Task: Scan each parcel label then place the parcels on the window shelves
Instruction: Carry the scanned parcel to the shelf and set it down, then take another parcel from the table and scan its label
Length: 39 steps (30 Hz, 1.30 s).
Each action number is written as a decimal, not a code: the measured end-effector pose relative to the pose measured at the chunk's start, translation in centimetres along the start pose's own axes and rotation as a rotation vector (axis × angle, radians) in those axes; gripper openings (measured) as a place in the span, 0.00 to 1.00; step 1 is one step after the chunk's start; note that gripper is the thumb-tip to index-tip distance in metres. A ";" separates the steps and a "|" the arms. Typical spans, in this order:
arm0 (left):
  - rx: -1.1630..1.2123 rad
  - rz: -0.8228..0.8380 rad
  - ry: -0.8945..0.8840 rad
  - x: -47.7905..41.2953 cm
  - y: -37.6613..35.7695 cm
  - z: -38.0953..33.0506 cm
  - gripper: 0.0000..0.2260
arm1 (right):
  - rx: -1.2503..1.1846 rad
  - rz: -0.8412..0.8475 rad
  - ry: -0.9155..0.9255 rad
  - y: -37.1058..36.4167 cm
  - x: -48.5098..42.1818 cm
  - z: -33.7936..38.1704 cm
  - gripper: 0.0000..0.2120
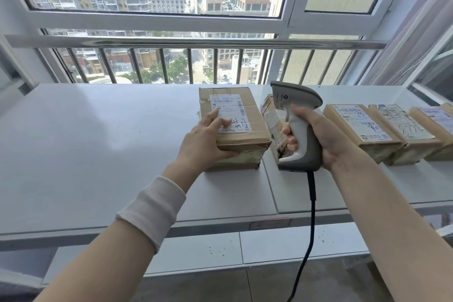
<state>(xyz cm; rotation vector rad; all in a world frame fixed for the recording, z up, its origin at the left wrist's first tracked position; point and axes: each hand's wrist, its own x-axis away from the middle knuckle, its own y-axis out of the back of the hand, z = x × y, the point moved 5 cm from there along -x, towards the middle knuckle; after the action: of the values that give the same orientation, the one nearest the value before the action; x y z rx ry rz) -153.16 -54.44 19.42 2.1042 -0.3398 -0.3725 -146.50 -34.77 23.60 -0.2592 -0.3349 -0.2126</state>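
**Right hand (326,141) clenched on grey-and-white pistol-grip barcode scanner (297,115); left hand (204,141) flat on brown cardboard parcel (247,133)**

Right-hand fingers wrap the white handle of the scanner. The scanner is held off the surface with its head uppermost. A black cable (311,216) leaves the base of the handle and hangs down past the front edge of the white shelf (98,144).

The left hand is released, not clenched. Its straight fingers lie on the top face of the parcel, fingertips touching the white printed shipping label (231,111). The thumb presses against the front face. A white fabric band (152,207) encircles the left forearm.

The parcel rests on the shelf in front of the barred window (196,64), beside the seam between two shelf panels. The label carries barcodes and a top row of digits that appears to read "5020 1096 50 55", though the print is soft. Black marker characters are handwritten across the lower part of the label. More are written on the cardboard above it.

Just right of the parcel, partly hidden behind the scanner, sits a tape-wrapped brown package (270,117). Further right, a row of tan cartons (362,130) stands side by side. Each carton bears a white label on top, marked with black handwriting. A red-bordered tag (269,223) is fixed to the front edge of the shelf, below the scanner.
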 end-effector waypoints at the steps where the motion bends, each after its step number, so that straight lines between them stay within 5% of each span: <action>1: -0.013 0.004 0.003 0.0 -0.1 0.1 0.33 | -0.005 -0.006 0.002 0.0 0.1 0.0 0.13; 5: -0.148 0.063 0.002 0.0 0.1 0.2 0.39 | -0.014 -0.030 0.013 0.4 0.8 -0.3 0.14; 9: 0.011 -0.138 -0.159 1.4 1.9 -2.3 0.43 | -0.048 -0.052 -0.007 1.6 2.1 -1.4 0.13; 15: 0.460 -0.188 -0.296 4.1 -0.8 -10.7 0.24 | -0.089 -0.147 0.008 6.3 6.7 -2.9 0.15; 21: 0.630 0.209 -0.178 7.6 -11.6 -22.2 0.19 | -0.183 -0.329 0.036 16.4 17.1 -4.4 0.18; 33: 0.498 0.887 -0.403 29.6 -34.2 -51.3 0.23 | -0.332 -0.811 0.090 42.1 46.9 -12.1 0.18; 39: 0.401 1.052 -0.418 36.8 -42.4 -60.3 0.30 | -0.451 -1.016 0.083 50.7 57.5 -16.7 0.18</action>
<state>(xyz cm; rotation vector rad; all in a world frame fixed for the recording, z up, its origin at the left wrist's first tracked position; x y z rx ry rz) -91.88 -0.30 9.56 1.8791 -1.7761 -0.0953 -75.95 -0.98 17.59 -0.5082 -0.3093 -1.3070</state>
